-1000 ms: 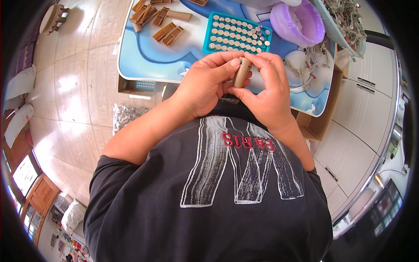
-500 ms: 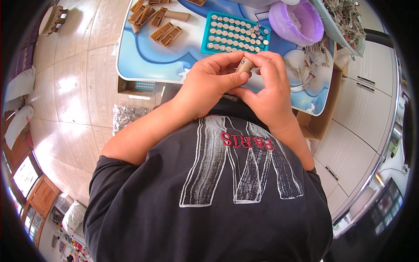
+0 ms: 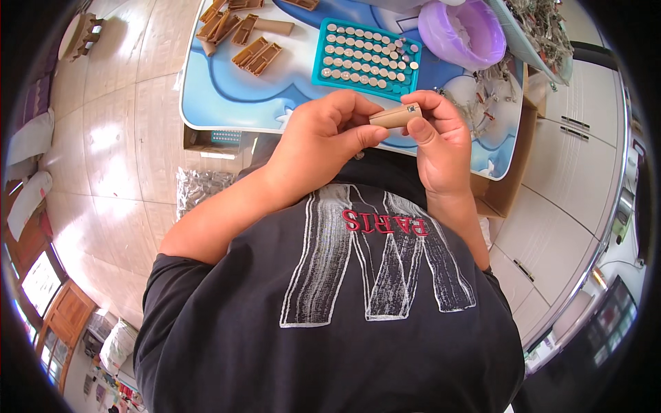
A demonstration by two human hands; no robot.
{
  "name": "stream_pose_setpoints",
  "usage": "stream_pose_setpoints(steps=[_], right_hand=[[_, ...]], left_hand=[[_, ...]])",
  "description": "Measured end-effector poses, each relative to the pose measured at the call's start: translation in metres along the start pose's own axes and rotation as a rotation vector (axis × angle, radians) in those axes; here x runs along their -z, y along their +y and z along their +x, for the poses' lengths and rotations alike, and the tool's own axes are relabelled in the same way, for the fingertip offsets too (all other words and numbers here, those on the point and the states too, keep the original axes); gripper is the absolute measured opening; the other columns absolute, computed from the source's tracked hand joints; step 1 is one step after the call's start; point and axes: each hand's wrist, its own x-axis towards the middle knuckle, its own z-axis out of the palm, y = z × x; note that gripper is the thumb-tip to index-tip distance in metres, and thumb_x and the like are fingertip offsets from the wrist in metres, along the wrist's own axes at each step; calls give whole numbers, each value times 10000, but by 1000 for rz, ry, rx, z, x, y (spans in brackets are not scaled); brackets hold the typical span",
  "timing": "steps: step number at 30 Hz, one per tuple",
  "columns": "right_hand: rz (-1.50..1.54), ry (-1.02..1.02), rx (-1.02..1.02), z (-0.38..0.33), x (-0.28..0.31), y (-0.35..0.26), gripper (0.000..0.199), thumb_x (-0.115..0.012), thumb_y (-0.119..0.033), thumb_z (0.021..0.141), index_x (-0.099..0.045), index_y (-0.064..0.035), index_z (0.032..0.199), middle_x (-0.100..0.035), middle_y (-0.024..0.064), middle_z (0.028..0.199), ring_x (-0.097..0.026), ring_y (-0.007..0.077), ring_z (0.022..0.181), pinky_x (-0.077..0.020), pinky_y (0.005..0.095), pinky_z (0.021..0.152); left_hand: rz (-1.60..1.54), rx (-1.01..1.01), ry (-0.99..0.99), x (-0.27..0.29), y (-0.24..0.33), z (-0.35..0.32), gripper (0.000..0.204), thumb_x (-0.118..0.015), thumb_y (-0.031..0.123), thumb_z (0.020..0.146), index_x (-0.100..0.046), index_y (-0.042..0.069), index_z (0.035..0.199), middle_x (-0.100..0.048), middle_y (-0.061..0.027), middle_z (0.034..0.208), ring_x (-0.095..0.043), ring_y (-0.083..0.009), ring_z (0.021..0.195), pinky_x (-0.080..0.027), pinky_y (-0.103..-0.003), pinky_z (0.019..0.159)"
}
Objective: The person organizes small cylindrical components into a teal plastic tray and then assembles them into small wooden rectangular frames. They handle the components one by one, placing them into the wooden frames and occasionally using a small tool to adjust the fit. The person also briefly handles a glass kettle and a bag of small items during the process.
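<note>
A short tan tube [image 3: 395, 117] with a lengthwise seam is held level above the table's near edge. A small dark square detail shows close to its right end. My left hand [image 3: 313, 134] grips the left end between thumb and fingers. The thumb and fingers of my right hand [image 3: 444, 141] close around the right end. Just beyond the hands lies a teal tray [image 3: 317, 72] with rows of round silvery pieces [image 3: 354, 53]. Open brown half-shells [image 3: 257, 56] are scattered at the far left of the table, beside a closed brown tube [image 3: 274, 27].
A lined purple basin [image 3: 425, 31] stands beyond the tray at right. Next to it, a pale bin [image 3: 516, 34] is heaped with small wired parts. Loose wired parts [image 3: 482, 107] lie on the blue-and-white table [image 3: 227, 103]. Silvery packets [image 3: 200, 189] sit below at left.
The tube has turned from upright-tilted to nearly level, its right end now showing. My right hand has shifted right and opened its grip somewhat, still touching the tube.
</note>
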Motion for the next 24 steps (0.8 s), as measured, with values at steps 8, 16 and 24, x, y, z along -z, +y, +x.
stream_pose_setpoints(steps=[8, 16, 24], right_hand=[[-77, -5, 57, 2, 0, 2, 251, -645, -123, 864, -579, 13, 1064, -556, 17, 935, -532, 81, 837, -431, 221, 738], [-814, 102, 417, 30, 24, -46, 212, -668, -51, 788, -651, -18, 996, -598, 59, 897, -570, 128, 768, -453, 244, 689], [-1736, -59, 182, 124, 69, -95, 200, -601, -91, 805, -647, -42, 993, -642, 139, 881, -618, 229, 789, -472, 323, 711]], left_hand=[[81, -73, -66, 1, -4, 6, 232, -619, 115, 881, -550, -17, 1058, -620, -39, 902, -577, -71, 757, -481, -224, 669], [-404, 285, -214, 3, 4, 16, 306, -541, 207, 937, -524, 34, 1189, -602, -35, 972, -596, -99, 760, -511, -255, 744], [-457, 304, -243, 1, 5, 24, 305, -554, 199, 929, -530, 54, 1195, -607, -50, 989, -616, -116, 817, -511, -270, 782]])
